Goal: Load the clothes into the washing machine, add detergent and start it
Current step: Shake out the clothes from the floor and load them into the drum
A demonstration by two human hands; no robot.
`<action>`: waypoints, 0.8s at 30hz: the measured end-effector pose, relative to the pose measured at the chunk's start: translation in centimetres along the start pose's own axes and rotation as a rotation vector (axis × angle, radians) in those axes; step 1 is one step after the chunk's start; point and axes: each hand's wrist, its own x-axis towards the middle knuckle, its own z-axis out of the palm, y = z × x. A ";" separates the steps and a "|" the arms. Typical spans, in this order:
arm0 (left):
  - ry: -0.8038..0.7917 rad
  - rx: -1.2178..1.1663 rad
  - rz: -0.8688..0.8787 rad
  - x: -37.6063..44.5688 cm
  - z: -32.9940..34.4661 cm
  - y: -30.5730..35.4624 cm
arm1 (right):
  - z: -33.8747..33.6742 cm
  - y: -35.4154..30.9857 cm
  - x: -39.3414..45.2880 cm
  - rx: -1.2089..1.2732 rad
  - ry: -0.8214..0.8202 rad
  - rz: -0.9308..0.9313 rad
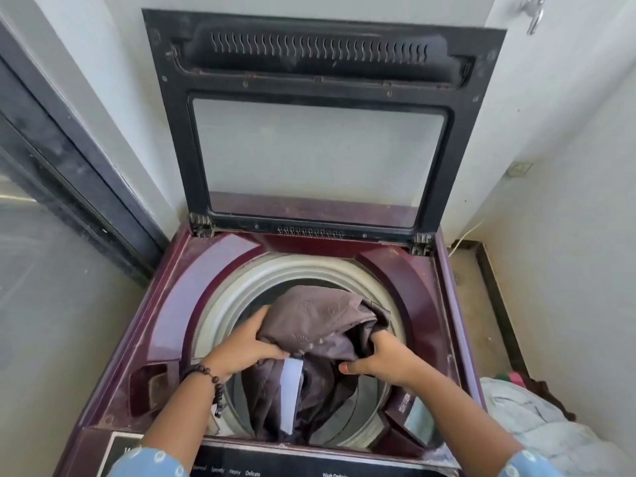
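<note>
Crumpled brown-grey cloth garment (320,328) held over the mouth of the maroon top-loading washing machine (192,287), its tail hanging straight down into the steel drum (241,304). Gripped at both flanks: left hand (241,346) clutching the left edge, right hand (382,356) bunched on the right fold. Drop path judged directly below, neither hand nearer.

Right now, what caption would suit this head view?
Both hands, left and right, lower a brown garment into the open washing machine.

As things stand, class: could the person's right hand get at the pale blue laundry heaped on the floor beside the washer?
Probably not yet: the right hand grips the brown garment over the drum. Once it lets go, nothing visibly blocks the pale blue laundry.
</note>
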 end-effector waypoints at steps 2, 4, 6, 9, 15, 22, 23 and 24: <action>-0.129 0.196 -0.058 0.7 0.6 -0.8 | 0.1 -0.5 0.4 -0.171 -0.087 0.053; -0.233 0.338 -0.104 1.4 1.7 -1.3 | 0.3 -0.4 1.0 -0.348 -0.144 0.111; -0.259 0.430 -0.100 1.9 2.6 -1.6 | 0.7 -0.4 1.1 -0.443 -0.178 0.132; -0.242 0.522 -0.044 2.3 3.4 -1.7 | 1.2 -0.1 1.3 -0.478 -0.181 0.095; -0.231 0.604 -0.008 2.4 4.4 -2.2 | 2.0 0.7 1.4 -0.549 -0.163 0.044; -0.208 0.668 0.017 2.3 5.8 -2.3 | 2.9 1.4 0.0 -0.801 -0.104 -0.005; -0.199 0.678 0.017 2.3 6.1 -2.3 | 3.0 1.5 -0.2 -0.826 -0.091 -0.012; -0.186 0.695 0.018 2.2 6.6 -2.1 | 3.0 1.6 -0.4 -0.852 -0.078 -0.019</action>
